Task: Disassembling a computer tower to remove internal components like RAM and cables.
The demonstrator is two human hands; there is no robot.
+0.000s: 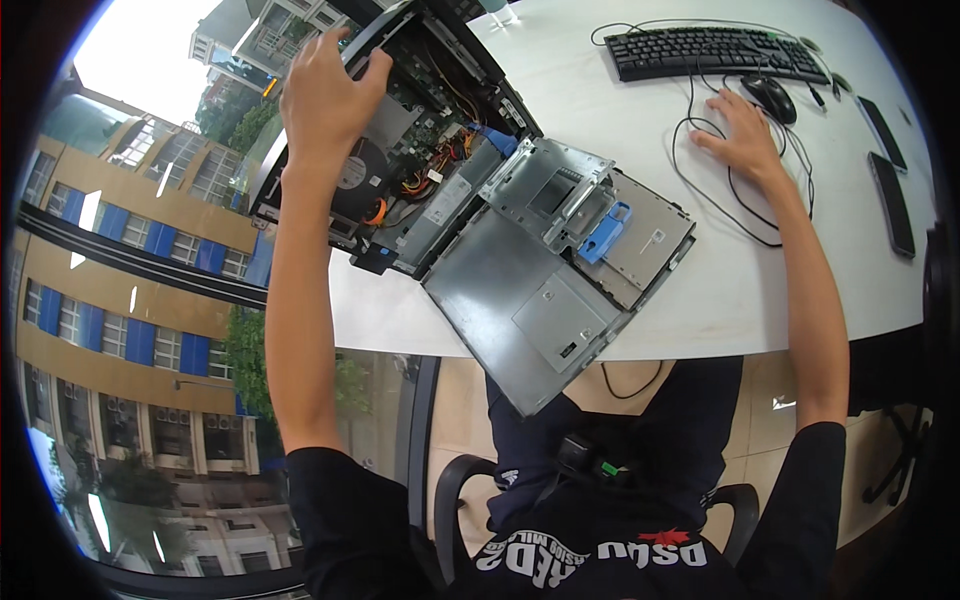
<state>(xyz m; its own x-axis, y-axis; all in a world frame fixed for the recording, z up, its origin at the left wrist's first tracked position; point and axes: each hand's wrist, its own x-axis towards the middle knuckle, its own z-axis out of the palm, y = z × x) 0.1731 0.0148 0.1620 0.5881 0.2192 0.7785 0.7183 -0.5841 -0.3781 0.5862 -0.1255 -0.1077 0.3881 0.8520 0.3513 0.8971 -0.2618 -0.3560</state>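
Note:
An opened desktop computer case [400, 262] lies at the table's left side, its circuit board, round black fan [352, 180] and orange and yellow wires exposed. My left hand [330, 100] holds its far left rim, thumb and fingers on either side of the edge. Swung out toward me is the metal drive cage panel [500, 290], with a blue latch [606, 234] on it; its corner overhangs the table edge. My right hand [742, 138] rests with fingers spread on the tabletop, over thin black cables [676, 150] and beside a black mouse [768, 100].
A black keyboard [715, 55] lies at the far right of the white table [560, 90]. Two dark flat devices [892, 205] lie near the right edge. A glass [497, 12] stands at the back. Windows flank the left side; chair armrests [460, 500] surround me.

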